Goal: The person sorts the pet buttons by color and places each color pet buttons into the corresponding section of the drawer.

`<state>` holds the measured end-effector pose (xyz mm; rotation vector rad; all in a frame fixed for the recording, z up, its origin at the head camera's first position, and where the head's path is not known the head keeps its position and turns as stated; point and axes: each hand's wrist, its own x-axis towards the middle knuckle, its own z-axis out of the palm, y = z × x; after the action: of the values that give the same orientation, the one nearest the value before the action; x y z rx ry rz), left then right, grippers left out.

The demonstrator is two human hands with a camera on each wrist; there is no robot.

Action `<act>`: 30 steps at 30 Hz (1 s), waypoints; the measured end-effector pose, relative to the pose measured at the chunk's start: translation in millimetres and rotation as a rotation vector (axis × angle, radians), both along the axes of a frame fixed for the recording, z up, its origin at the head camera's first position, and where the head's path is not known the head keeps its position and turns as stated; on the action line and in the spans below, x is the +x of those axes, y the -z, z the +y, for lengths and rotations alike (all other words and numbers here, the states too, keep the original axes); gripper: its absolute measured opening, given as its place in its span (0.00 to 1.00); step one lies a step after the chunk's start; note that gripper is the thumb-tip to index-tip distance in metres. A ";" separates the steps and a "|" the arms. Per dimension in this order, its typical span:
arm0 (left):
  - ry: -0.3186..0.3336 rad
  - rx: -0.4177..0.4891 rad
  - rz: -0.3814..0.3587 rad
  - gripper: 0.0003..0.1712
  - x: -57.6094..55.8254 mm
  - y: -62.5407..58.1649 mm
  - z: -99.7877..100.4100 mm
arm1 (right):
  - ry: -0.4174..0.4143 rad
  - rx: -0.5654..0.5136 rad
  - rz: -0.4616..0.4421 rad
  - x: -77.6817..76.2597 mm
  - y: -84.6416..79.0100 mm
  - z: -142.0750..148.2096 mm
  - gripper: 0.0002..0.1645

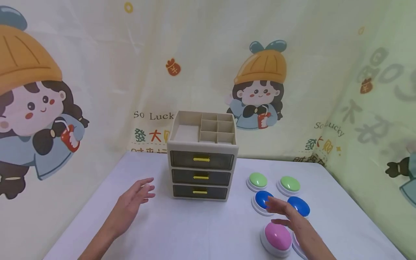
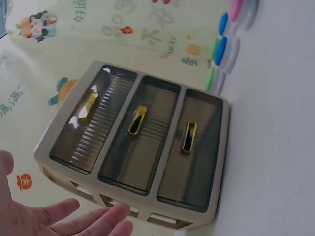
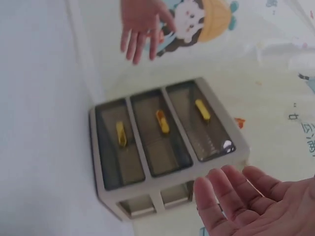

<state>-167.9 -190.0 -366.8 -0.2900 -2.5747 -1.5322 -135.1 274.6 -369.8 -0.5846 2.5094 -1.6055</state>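
A beige desktop organizer (image 1: 203, 145) stands on the table, with dark see-through drawers below and a divided open tray on top. Each drawer front has a yellow handle (image 1: 200, 177), and all drawers look closed. My left hand (image 1: 128, 204) hovers to the left of the organizer with relaxed fingers, holding nothing. On the other side my right hand (image 1: 290, 216), also relaxed, is over the domed push buttons and partly covers them. Below its fingers lies a pink button (image 1: 277, 236); a blue button (image 1: 262, 199) is just beyond the fingertips. Whether they touch is unclear.
Two green buttons (image 1: 258, 180) sit at the back of the button group. Another blue button (image 1: 299, 206) is beside my right hand, and a second pink one is mostly hidden under the wrist. A printed cartoon curtain (image 1: 201, 90) surrounds the white table (image 1: 191, 231).
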 end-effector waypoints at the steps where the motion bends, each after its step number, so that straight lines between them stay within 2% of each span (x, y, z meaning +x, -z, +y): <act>1: 0.016 0.061 -0.018 0.31 -0.5 -1.8 -1.4 | -0.082 -0.119 -0.066 -1.2 -0.6 2.7 0.32; 2: 0.028 0.108 -0.036 0.32 -1.2 -3.1 -2.6 | -0.163 -0.216 -0.116 -2.3 -1.1 5.3 0.34; 3: 0.037 0.142 -0.046 0.32 -1.8 -4.0 -3.6 | -0.255 -0.243 -0.116 1.4 -0.7 9.2 0.37; 4: 0.044 0.163 -0.045 0.33 -2.5 -4.6 -4.2 | -0.290 -0.313 -0.183 1.2 -1.3 10.9 0.43; 5: 0.040 0.161 -0.040 0.33 -2.6 -4.7 -4.7 | -0.331 -0.352 -0.208 1.0 -1.1 12.5 0.43; 7: 0.023 0.133 -0.019 0.32 -2.9 -5.6 -4.5 | -0.355 -0.373 -0.223 1.1 0.0 13.4 0.42; 10: -0.004 0.071 0.011 0.32 -5.6 -10.7 -2.4 | -0.335 -0.322 -0.174 2.7 2.8 11.6 0.41; 13: -0.011 0.031 0.048 0.32 -13.8 -22.5 0.4 | -0.280 -0.263 -0.156 5.0 5.2 6.6 0.39; 17: -0.016 0.005 0.118 0.33 -34.5 -41.2 3.5 | -0.219 -0.217 -0.152 11.4 6.4 -2.2 0.39; 19: -0.018 -0.002 0.145 0.34 -46.4 -48.3 5.4 | -0.195 -0.152 -0.064 15.8 7.9 -7.5 0.28; 20: -0.020 -0.007 0.156 0.34 -51.9 -51.1 6.5 | -0.188 -0.114 -0.010 17.5 8.8 -9.8 0.26; 21: -0.021 -0.013 0.166 0.34 -57.1 -53.6 7.8 | -0.185 -0.081 0.045 19.0 9.9 -11.7 0.29; 24: -0.027 -0.031 0.177 0.34 -67.7 -58.4 11.8 | -0.171 0.039 0.202 21.1 13.2 -16.6 0.50; 26: -0.035 -0.040 0.183 0.34 -72.4 -60.4 14.8 | -0.190 0.061 0.179 21.3 13.7 -17.5 0.50; 30: -0.044 -0.047 0.191 0.35 -80.5 -64.0 20.4 | -0.169 0.090 0.060 25.7 14.7 -20.1 0.30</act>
<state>-248.4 -169.6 -302.7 -0.3630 -2.4548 -1.3594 -109.3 254.5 -384.5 -0.8198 2.4821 -1.4298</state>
